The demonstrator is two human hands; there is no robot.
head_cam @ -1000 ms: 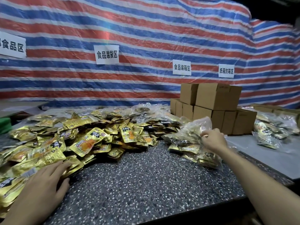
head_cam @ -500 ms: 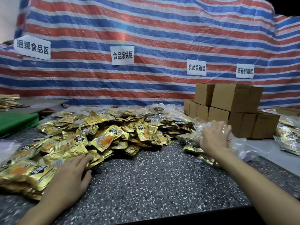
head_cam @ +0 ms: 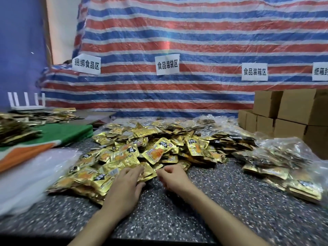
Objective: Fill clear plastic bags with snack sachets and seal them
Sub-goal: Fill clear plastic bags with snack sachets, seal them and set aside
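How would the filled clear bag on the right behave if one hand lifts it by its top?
The filled clear bag would probably sag and deform: its thin film lies wrinkled and slumped. It is likely rather heavy, since many gold sachets show inside. The glossy film may slip when gripped.

A makeshift packing workshop: zone signs (head_cam: 167, 64) on striped tarp (head_cam: 195, 32), stacked cartons (head_cam: 291, 110).
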